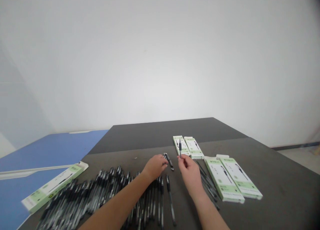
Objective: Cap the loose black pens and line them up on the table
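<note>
Pinched between the fingers of my right hand (190, 173) is a gel pen (180, 148), held upright with its narrow tip at the top and no cap on that end. My left hand (155, 166) is a short way to the left with its fingers curled together. Whatever those fingers hold, if anything, is hidden. Just beyond its fingertips lie several small dark pieces that look like pen caps (169, 160). One pen (170, 200) rests on the table between my forearms. A large pile of black pens (107, 186) spreads below and left of my left arm.
More pens (208, 186) lie right of my right hand, beside two green-and-white pen boxes (225, 180). Two similar boxes (193, 147) are farther back. An open-ended box (55, 186) slants at the left. The dark table (275, 176) adjoins a blue surface (67, 145).
</note>
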The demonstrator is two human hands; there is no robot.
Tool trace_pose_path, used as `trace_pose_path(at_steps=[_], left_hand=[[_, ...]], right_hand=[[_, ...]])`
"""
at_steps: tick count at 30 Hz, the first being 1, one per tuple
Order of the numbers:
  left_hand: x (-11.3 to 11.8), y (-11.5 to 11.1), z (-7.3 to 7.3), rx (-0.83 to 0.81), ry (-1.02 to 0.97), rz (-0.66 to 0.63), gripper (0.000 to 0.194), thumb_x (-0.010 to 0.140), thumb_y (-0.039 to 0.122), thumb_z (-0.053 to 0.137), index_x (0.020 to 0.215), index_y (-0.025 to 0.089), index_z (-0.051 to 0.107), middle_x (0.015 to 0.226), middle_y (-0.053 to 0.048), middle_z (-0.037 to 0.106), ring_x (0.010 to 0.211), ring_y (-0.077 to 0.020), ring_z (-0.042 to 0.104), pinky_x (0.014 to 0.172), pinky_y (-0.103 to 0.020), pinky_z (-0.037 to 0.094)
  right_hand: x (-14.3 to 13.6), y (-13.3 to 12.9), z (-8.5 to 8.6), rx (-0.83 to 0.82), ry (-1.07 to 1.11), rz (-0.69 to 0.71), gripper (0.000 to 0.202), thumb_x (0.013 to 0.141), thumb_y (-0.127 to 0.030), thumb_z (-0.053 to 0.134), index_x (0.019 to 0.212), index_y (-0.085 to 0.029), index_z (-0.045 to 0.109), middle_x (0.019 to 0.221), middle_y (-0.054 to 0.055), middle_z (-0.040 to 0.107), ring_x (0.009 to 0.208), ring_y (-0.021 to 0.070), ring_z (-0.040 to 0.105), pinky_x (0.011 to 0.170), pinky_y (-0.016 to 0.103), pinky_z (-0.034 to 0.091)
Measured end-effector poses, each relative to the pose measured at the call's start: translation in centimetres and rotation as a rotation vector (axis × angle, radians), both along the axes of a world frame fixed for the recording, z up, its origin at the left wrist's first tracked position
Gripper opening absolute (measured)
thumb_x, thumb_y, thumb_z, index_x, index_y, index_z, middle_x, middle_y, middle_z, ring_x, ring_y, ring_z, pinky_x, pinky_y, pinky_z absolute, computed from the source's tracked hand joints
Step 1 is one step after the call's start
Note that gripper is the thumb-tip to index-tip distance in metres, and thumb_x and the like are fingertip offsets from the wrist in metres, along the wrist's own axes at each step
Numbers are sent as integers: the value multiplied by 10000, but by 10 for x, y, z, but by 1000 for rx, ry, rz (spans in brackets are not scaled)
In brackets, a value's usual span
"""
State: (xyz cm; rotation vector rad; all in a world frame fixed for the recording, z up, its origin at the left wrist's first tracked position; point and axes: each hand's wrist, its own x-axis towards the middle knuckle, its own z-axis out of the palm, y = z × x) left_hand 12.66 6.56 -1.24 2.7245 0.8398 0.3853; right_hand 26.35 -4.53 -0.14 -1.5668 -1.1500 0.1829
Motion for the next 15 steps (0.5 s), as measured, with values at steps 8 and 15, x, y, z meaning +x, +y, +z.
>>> trace_pose_path(at_steps=[8, 15], left_hand=[[31, -18, -11, -18, -30, -56, 145, 738, 175, 552, 792, 161, 686, 848, -99, 651, 874, -246, 563, 817, -356, 407], [10, -23, 12, -144, -241, 98, 134, 769, 225, 518, 807, 193, 642, 796, -42, 659, 778, -182, 586, 745, -282, 432]], right_hand=[[0, -1, 2, -5, -41, -15, 238, 804, -324, 446, 737, -171, 615, 572, -8, 564, 533, 135, 482, 533, 223, 356], [0, 0, 2, -34, -112, 70, 212, 797, -310, 457, 765, -177, 619, 602, -5, 565, 550, 138, 483, 535, 227, 342]])
